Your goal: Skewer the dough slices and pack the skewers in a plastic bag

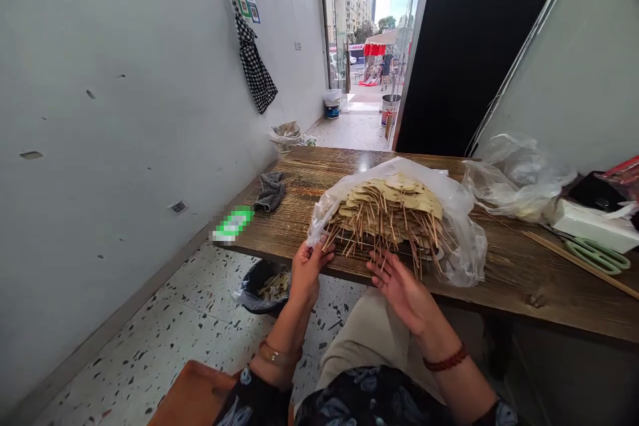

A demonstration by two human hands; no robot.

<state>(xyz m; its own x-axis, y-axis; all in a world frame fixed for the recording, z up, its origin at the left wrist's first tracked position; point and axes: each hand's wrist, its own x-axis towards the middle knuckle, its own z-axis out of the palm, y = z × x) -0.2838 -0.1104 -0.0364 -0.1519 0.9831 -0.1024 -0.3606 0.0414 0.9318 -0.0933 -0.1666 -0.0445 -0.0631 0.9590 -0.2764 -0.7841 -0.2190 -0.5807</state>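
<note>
A pile of skewers (394,203) with flat, pale yellowish pieces on thin wooden sticks lies on the wooden table, the stick ends pointing toward me. A translucent white plastic bag (344,190) wraps the back and sides of the pile. At its front left corner, my left hand (308,266) pinches the bag's edge, close to a few stick ends. My right hand (399,283) is palm up at the table's front edge, its fingers apart and just at the stick ends in the middle. Whether those fingertips press on the sticks is hard to see.
A grey cloth (270,191) lies on the table's left. To the right are a crumpled clear bag (522,176), green-handled scissors (596,254), long thin sticks (574,253) and a white box (594,223). Below the table stands a black bin (254,303) with scraps.
</note>
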